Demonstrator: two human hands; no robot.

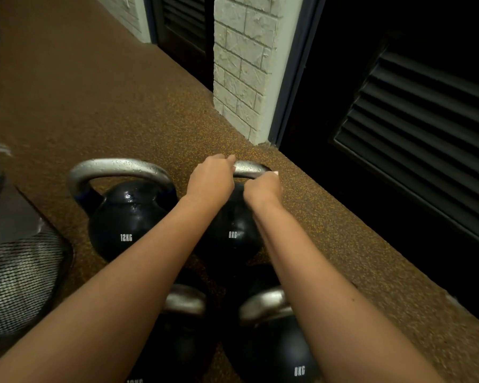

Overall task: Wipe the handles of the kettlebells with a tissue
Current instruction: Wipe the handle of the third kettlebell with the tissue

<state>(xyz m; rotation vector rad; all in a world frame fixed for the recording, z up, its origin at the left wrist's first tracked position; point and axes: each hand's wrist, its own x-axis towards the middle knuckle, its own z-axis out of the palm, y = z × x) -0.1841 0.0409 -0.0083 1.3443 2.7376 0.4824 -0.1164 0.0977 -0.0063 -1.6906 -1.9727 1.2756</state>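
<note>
Speckled brown floor [100, 87] ran wide beside dark louvred doors [415, 128] and a pale block pillar [241, 62]. Mesh bin [20, 275] with a clear liner stood at far left. Four black kettlebells sat in a tight cluster on the floor: 12KG bell [125, 219] at rear left with a wet-looking steel handle; 8KG bell [233, 230] just beside it at rear right; near 8KG bell [274, 352] at front right; fourth bell [177, 344] at front left, label cut off by the frame edge. Both forearms reached over the front pair. Left hand [212, 179] closed over the left end of the rear 8KG handle [249, 168]. Right hand [263, 190] clenched on the handle's right end, a white scrap of tissue [275, 173] peeking out at the knuckles, pressed against the metal.
</note>
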